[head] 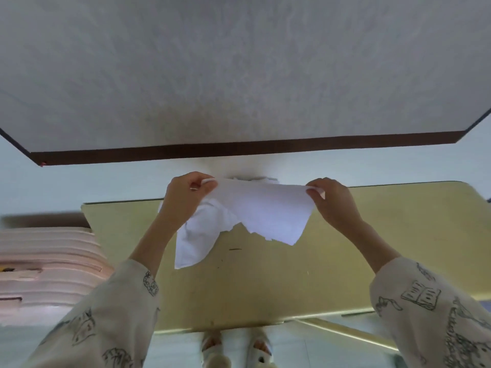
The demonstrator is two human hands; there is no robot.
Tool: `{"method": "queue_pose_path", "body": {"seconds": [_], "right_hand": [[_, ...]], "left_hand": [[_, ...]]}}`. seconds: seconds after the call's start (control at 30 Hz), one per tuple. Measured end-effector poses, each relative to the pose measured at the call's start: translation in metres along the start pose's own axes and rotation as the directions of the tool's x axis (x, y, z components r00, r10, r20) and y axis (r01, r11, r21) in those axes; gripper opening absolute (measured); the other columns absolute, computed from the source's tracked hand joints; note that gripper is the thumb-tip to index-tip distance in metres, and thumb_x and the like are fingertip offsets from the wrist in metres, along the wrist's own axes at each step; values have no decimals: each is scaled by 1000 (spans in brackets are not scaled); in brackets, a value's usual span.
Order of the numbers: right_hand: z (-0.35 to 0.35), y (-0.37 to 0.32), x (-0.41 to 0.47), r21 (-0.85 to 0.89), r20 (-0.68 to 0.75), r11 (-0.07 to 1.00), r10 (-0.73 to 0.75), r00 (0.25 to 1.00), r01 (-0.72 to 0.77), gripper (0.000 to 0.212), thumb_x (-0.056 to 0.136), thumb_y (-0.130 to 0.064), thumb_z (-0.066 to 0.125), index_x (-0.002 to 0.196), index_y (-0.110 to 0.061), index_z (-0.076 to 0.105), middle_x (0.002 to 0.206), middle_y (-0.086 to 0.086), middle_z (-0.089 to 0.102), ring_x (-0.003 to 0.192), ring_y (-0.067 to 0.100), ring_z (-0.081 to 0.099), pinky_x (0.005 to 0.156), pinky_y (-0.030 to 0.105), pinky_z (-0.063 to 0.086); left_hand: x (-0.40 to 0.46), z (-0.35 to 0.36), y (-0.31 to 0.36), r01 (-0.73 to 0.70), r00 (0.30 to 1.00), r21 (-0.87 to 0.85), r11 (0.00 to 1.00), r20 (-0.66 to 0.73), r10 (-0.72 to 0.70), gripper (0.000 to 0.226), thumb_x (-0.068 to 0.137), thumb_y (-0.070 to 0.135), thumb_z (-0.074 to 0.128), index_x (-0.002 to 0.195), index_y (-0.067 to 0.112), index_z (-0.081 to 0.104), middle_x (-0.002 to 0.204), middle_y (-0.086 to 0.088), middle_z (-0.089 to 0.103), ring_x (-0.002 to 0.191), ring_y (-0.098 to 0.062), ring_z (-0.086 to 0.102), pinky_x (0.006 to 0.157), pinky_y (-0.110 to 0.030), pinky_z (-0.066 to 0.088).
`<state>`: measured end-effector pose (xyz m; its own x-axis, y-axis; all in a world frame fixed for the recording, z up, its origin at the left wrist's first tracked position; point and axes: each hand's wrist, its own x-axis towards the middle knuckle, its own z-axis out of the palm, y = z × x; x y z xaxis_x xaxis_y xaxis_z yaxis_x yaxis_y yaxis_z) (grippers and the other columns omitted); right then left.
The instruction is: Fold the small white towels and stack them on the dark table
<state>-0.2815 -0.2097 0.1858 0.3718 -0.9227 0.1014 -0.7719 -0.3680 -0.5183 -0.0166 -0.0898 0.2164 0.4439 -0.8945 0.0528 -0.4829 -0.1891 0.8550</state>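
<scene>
Towel (265, 208) stretched between hands (186, 192), seemingly pinched

I hold a towel (255, 208) between my hands above a small table (372, 235); a larger table (239, 75) stands beyond.
</scene>
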Motion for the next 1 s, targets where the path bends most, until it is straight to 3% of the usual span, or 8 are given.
{"method": "queue_pose_path", "body": {"seconds": [0.13, 0.27, 0.4, 0.47, 0.63, 0.73, 0.83, 1.0], "right_hand": [[-15, 29, -28, 18, -123, 1000, -11, 992, 13, 13, 88, -10, 60, 96, -7, 70, 94, 8, 69, 91, 26, 59, 75, 25, 38], [4, 75, -77, -4, 40, 998, 61, 997, -61, 11, 86, -9, 63, 93, -10, 71, 90, 6, 69, 88, 25, 58, 72, 21, 32], [36, 118, -125, -29, 282, 978, 208, 937, -208, 12, 87, -13, 61, 94, -13, 71, 95, 3, 69, 94, 23, 60, 78, 25, 36], [51, 131, -142, -35, 359, 962, 266, 895, -272, 13, 88, -15, 60, 96, -12, 70, 99, 2, 69, 97, 23, 60, 81, 26, 38], [79, 149, -143, 52, 400, 901, 377, 835, -431, 15, 90, -22, 59, 96, -11, 68, 93, 2, 68, 88, 17, 58, 72, 23, 35], [94, 157, -123, 178, 345, 834, 445, 826, -523, 15, 89, -22, 62, 93, -8, 66, 83, 0, 64, 81, 16, 58, 73, 25, 40], [114, 165, -99, 292, 291, 768, 496, 818, -569, 9, 87, -18, 63, 88, -9, 62, 73, 2, 62, 71, 23, 60, 73, 37, 50], [143, 181, -79, 309, 237, 756, 527, 816, -577, 10, 88, -18, 62, 89, -9, 63, 77, 4, 63, 64, 19, 56, 69, 32, 46]], "left_hand": [[-9, 28, -3, -5, 1000, -18, 1000, 8, 5, 6, 85, 17, 64, 90, 18, 67, 79, 11, 64, 74, -2, 58, 63, -2, 41], [-45, 66, -37, 65, 984, 29, 997, 165, -69, 7, 84, 17, 65, 84, 24, 64, 77, 13, 63, 74, -5, 60, 64, -8, 42], [-87, 107, -85, 153, 833, 200, 968, 501, -236, 5, 88, 16, 60, 91, 19, 63, 65, 7, 53, 58, -3, 45, 54, -8, 32], [-99, 123, -106, 216, 761, 256, 942, 560, -327, 11, 89, 14, 57, 97, 11, 66, 66, 7, 53, 60, -3, 46, 56, -10, 33], [-95, 150, -135, 279, 768, 262, 924, 516, -378, 16, 88, 10, 57, 102, 4, 65, 82, 0, 58, 78, -14, 52, 67, -18, 36], [-73, 162, -142, 337, 805, 220, 916, 438, -401, 10, 88, 11, 58, 97, 8, 60, 84, 0, 57, 73, -9, 52, 64, -16, 37], [-51, 174, -153, 377, 836, 161, 912, 364, -410, 14, 88, 17, 59, 100, 10, 61, 79, 7, 57, 71, -4, 52, 63, -15, 37], [-31, 195, -169, 450, 827, 137, 882, 309, -470, 17, 89, 18, 57, 101, 7, 61, 85, -3, 60, 75, -13, 54, 67, -19, 42]]}}
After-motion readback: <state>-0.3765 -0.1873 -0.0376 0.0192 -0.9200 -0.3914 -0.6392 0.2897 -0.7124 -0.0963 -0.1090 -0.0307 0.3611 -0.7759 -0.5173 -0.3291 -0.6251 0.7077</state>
